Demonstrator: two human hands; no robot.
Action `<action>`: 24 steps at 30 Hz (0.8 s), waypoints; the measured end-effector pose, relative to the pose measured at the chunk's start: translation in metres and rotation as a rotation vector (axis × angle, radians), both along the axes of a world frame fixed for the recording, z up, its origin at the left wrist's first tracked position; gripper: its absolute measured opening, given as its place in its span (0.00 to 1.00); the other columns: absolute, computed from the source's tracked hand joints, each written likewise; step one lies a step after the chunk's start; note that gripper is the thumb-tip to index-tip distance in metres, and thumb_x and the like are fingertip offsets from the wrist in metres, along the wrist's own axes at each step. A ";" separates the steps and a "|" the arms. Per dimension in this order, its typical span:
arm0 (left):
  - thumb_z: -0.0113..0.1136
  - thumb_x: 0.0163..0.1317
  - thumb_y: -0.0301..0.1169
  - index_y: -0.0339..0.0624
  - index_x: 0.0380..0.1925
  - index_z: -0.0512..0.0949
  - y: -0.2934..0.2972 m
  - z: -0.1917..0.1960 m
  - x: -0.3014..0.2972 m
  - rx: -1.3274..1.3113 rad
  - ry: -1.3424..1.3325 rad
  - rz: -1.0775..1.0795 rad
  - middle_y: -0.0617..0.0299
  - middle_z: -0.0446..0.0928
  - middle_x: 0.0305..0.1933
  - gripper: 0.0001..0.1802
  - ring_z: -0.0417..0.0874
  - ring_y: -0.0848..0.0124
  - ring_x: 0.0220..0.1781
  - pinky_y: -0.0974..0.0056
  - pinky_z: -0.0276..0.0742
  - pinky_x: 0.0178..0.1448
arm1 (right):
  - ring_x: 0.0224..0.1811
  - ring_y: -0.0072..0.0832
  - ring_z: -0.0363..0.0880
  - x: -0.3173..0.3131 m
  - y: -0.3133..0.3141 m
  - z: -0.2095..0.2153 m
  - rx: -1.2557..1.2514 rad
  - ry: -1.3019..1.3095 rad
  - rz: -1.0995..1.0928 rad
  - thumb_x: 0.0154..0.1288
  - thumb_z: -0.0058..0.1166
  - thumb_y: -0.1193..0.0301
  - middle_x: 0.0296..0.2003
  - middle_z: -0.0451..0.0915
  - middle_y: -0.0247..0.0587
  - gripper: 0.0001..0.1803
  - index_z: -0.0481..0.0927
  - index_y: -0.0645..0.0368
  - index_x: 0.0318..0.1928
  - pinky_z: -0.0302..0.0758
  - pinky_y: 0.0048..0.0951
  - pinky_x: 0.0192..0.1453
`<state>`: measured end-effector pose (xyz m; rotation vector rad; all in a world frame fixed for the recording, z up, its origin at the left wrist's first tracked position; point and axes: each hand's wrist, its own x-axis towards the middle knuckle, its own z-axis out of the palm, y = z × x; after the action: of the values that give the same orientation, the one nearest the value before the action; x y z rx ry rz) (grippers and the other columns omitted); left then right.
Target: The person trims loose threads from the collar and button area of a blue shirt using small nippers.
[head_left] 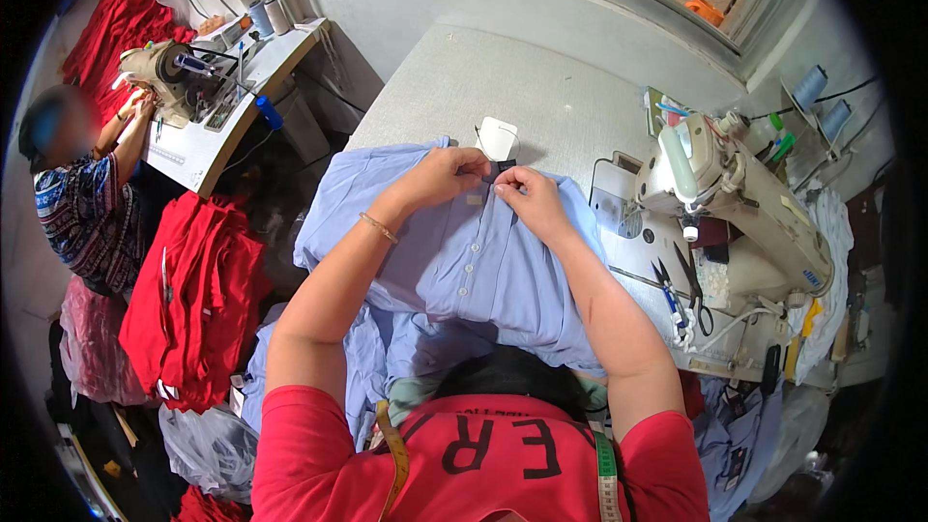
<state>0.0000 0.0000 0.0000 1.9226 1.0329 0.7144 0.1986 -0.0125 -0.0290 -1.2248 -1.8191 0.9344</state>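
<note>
Both hands, the left hand (447, 177) and right hand (527, 199), pinch the light blue shirt (464, 261) at its collar placket on the counter (541, 97), apparently fastening a button; steady alignment comes next

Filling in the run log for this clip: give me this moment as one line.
left hand: pinching shirt at collar | right hand: pinching same spot | shirt: light blue, buttoned, spread on table | sewing machine: to the right, untouched

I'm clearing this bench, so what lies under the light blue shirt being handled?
The light blue shirt lies spread on the grey table; more blue cloth hangs beneath its near edge. Both hands, left hand and right hand, pinch its placket. Anything else beneath is covered.
</note>
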 end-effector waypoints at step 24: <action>0.60 0.49 0.21 0.38 0.34 0.76 0.004 -0.015 0.000 0.170 -0.009 0.056 0.59 0.78 0.31 0.10 0.78 0.67 0.36 0.64 0.72 0.43 | 0.43 0.30 0.72 -0.009 -0.006 0.003 0.389 -0.301 0.039 0.55 0.52 0.74 0.33 0.76 0.29 0.07 0.81 0.51 0.34 0.60 0.35 0.53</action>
<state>0.0004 0.0040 -0.0149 2.0390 1.0531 0.8662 0.1899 -0.0183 -0.0262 -1.1265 -2.1413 0.3978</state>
